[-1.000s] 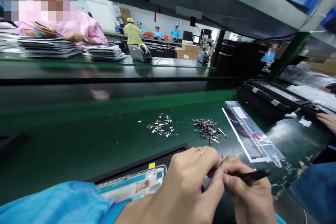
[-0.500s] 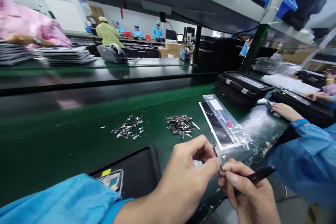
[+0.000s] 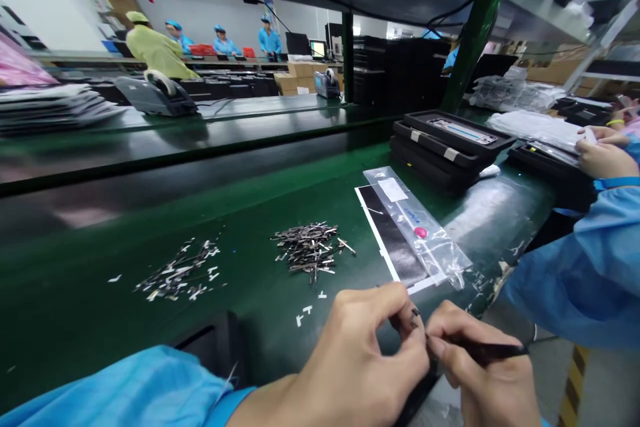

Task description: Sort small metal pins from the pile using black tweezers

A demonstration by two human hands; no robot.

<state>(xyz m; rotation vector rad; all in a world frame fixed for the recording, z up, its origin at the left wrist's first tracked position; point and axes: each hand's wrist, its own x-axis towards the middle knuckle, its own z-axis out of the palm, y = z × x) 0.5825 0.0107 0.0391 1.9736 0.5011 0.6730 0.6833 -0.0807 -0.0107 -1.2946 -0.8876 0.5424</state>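
Black and glinting at its edge, a tiny strip (image 3: 414, 317) sat at the curled fingertips of the left hand (image 3: 360, 353), apparently pinched there, while thumb and forefinger bent into a loose ring. Just beside it, the right hand (image 3: 475, 360) had its fingers closed round a slim dark tool (image 3: 500, 351), which lay slantwise across the hand; its tip could not be made out. For handling this fine, a light pinch and steady wrists seemed best, since something so thin could probably crease or slip away.

Beyond the fingers, three small angular white scraps (image 3: 299, 320) lay on the smooth, glossy green bench (image 3: 270, 207). Past them rose a heaped pile of dark, matchstick-like strips (image 3: 310, 247); to its left spread a looser scatter of black and white bits (image 3: 180, 272). To the right, a wrinkled clear plastic bag (image 3: 440, 250) with a round red sticker (image 3: 421, 232) partly overlapped a finely ribbed black sheet (image 3: 387, 233), edged in white. Farther out stood matte black trays (image 3: 433, 145), stacked, with a co-worker's hands (image 3: 603, 157) at the right edge.
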